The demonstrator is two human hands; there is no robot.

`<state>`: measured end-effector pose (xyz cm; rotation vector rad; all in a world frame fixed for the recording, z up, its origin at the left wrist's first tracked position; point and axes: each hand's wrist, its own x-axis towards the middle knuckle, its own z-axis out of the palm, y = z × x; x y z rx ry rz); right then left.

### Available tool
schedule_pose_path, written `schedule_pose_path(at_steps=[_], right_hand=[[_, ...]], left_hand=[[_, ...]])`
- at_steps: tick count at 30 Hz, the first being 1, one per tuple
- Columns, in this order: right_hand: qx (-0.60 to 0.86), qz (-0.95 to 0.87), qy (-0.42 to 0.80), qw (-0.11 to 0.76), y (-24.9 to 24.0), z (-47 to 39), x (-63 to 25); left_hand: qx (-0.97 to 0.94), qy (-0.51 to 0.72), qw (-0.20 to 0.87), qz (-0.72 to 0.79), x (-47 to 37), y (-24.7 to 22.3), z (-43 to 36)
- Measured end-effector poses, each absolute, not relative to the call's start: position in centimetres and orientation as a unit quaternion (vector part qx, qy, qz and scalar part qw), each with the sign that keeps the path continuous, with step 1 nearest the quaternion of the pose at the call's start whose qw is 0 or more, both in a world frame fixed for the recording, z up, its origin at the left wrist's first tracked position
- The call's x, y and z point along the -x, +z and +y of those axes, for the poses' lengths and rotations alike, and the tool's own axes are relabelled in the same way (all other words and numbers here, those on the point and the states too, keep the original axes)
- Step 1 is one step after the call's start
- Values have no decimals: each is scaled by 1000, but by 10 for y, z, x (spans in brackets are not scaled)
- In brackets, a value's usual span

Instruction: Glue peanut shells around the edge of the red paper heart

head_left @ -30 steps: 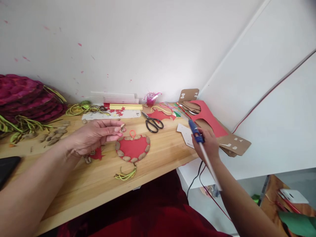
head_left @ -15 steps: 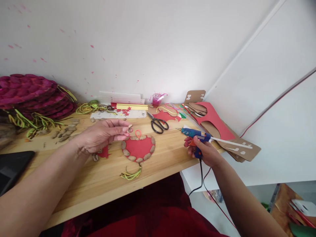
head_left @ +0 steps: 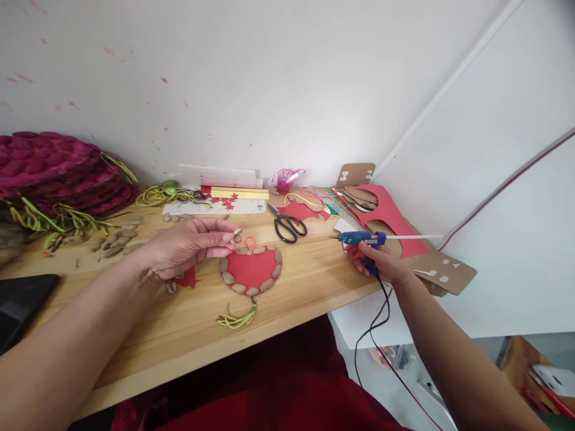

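My left hand [head_left: 186,245] pinches a small pale shell piece [head_left: 236,234] between thumb and fingertips, just above the upper left edge of a red heart-shaped ornament [head_left: 251,268]. The ornament lies flat on the wooden table [head_left: 179,323], ringed with shell pieces, with an orange loop on top and a yellow-green tassel [head_left: 236,319] below. My right hand [head_left: 381,263] grips a blue glue gun [head_left: 359,239] at the table's right edge. Its nozzle points left toward the ornament, and a white glue stick juts out the back.
Black scissors [head_left: 287,224] lie behind the ornament. Red paper cutouts and cardboard sheets [head_left: 390,224] pile up at the right end. A heap of magenta ornaments [head_left: 54,173], yellow-green cords and loose shells [head_left: 117,236] fill the left. A black device [head_left: 20,302] sits at the near left edge.
My right hand swung the glue gun from upright to level, nozzle pointing left, and shifted it slightly toward the back right. My left hand kept holding the shell piece by the ornament.
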<state>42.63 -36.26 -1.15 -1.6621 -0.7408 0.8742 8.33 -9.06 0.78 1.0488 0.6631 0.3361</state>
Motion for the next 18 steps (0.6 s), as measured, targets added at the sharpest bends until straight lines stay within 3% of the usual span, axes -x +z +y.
schedule_pose_path(at_steps=[5,10,18], right_hand=[[663,-318,373,566,8,-332,-404],[586,-338,459,576,29,-291,-344],[497,-442,480,572,20,-225,-292]], left_hand=[[-473,162,809,309,-84,8,-92],[-457,169,820,299,-83,10,-94],[-395,216,844,293,-83,12,-91]])
